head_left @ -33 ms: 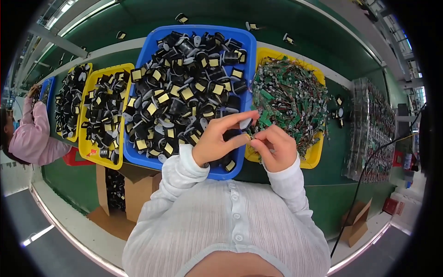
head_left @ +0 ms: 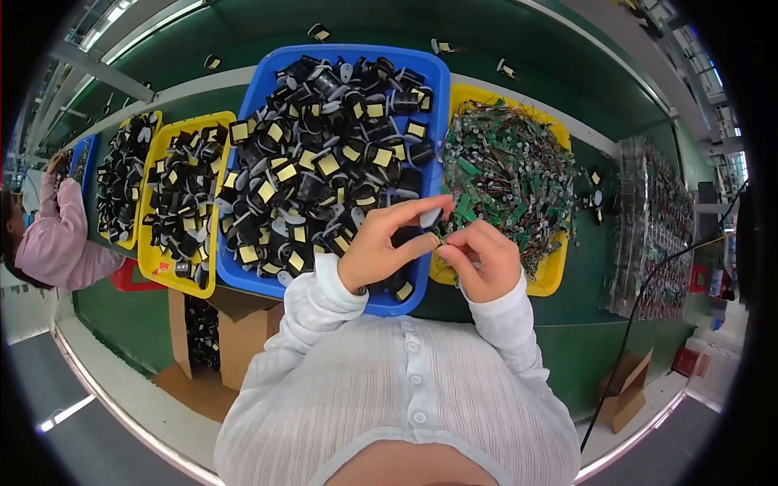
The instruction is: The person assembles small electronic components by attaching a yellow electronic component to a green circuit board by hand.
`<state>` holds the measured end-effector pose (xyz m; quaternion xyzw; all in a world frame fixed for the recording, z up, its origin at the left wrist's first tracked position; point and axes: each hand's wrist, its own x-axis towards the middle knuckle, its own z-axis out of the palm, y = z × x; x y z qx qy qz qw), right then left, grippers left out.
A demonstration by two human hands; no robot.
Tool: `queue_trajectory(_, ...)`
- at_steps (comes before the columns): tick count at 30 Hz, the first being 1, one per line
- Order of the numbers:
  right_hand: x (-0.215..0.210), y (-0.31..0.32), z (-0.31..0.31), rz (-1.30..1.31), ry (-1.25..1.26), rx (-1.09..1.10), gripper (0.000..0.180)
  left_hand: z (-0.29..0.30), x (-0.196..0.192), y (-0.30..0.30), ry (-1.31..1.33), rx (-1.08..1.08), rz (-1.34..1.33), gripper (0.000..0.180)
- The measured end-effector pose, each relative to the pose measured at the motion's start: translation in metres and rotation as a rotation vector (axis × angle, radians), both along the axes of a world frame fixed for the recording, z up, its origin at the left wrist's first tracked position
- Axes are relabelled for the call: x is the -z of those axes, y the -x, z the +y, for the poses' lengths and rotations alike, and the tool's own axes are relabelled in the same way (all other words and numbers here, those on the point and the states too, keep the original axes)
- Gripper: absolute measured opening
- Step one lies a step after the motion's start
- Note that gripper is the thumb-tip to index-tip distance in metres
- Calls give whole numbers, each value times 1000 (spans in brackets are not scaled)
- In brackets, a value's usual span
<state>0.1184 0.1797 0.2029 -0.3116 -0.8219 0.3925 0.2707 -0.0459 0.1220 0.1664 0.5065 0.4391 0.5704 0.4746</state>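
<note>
My left hand [head_left: 387, 243] holds a small black plastic housing with a grey oval tab [head_left: 431, 217] between thumb and fingers. Against its near end, the thumb and forefinger of my right hand [head_left: 484, 257] are pinched together. A tiny yellowish bit [head_left: 440, 240] shows between the two hands; what the right fingers grip is too small to make out. Under the left hand is a big blue tray [head_left: 253, 105] heaped with black housings bearing yellow pads. Beyond the right hand, a yellow tray [head_left: 553, 274] is piled with green circuit boards and thin wires.
To the left stand two yellow trays [head_left: 144, 257] of black housings. Bundled clear plastic trays [head_left: 640, 235] are on the right, near a hanging black cable [head_left: 624, 356]. Cardboard boxes [head_left: 243, 344] sit below the bench edge. A co-worker in a pink sleeve [head_left: 69, 235] is at far left.
</note>
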Motion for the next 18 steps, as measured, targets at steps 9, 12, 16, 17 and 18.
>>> queue_trajectory(9, -2, -1, 11, 34, 67, -6, 12, 6, -1, -3, -11, -96, 139, 44)
queue_trajectory(12, -28, -16, 49, -56, 1, -70, 13, 6, -6, 0, -23, -123, 191, 46)
queue_trajectory(16, -30, -46, 188, -390, -434, 209, 14, 8, -7, 3, -87, -278, 160, 44)
queue_trajectory(17, -20, -44, 227, -515, -419, 295, 15, 7, -7, 5, -55, -305, 158, 39)
queue_trajectory(18, -13, -41, 261, -643, -409, 387, 16, 7, -6, 6, -28, -328, 151, 35)
